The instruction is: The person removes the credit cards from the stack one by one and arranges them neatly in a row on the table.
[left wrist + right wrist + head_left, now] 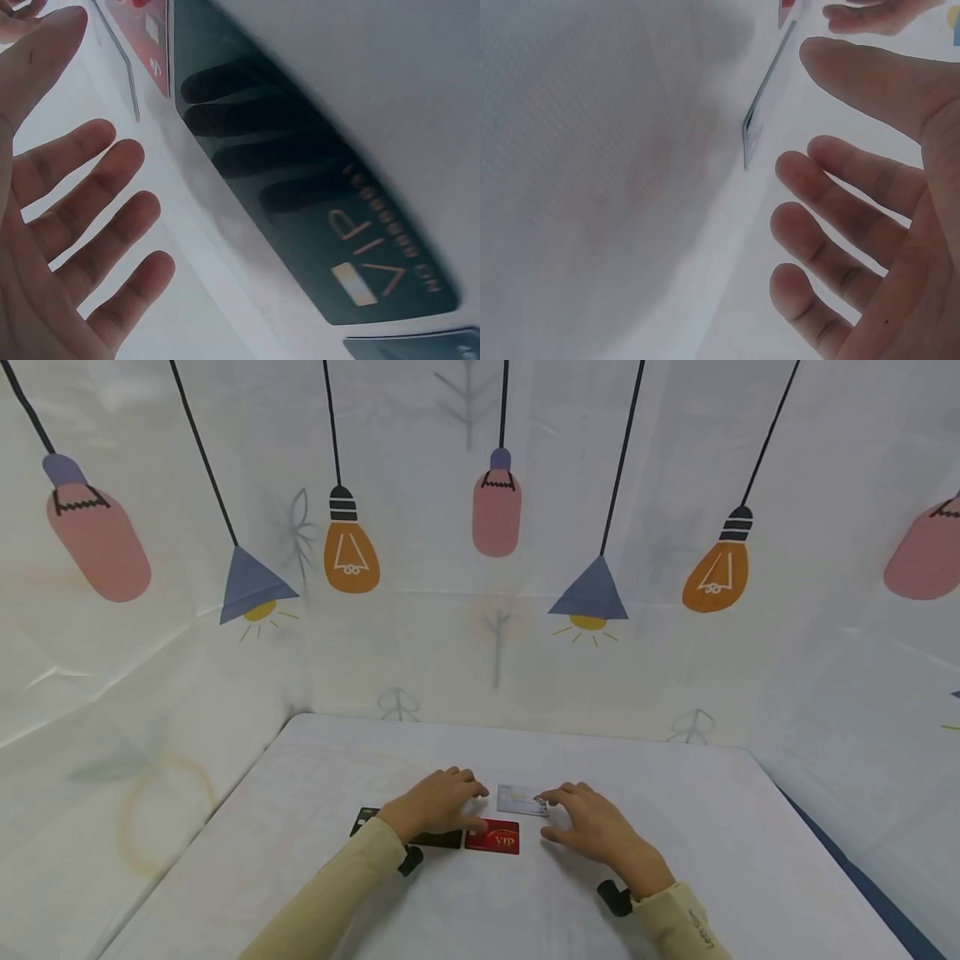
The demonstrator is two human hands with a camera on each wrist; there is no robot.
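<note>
**Both hands open over three flat cards**

From the head camera I see my left hand spread and relaxed, gripping nothing, lying over the black card. My right hand is open too, its fingertips at the right edge of the pale card; I cannot tell whether they touch it. The red card lies between the hands, just beside the black one, on the white table. All three sit flat, so I judge a fingertip could push one along the cloth rather than lift it, and the pale card could slide onto the red one.

The left wrist camera shows straight fingers hovering apart from the black card, which is glossy, with gold VIP lettering and a small gold chip. That sheen looks slippery to me. A second dark card edge peeks in below; two could come up together.

The right wrist camera shows open fingers near the pale card, seen edge-on and very thin, leaving little for a nail to catch.
</note>
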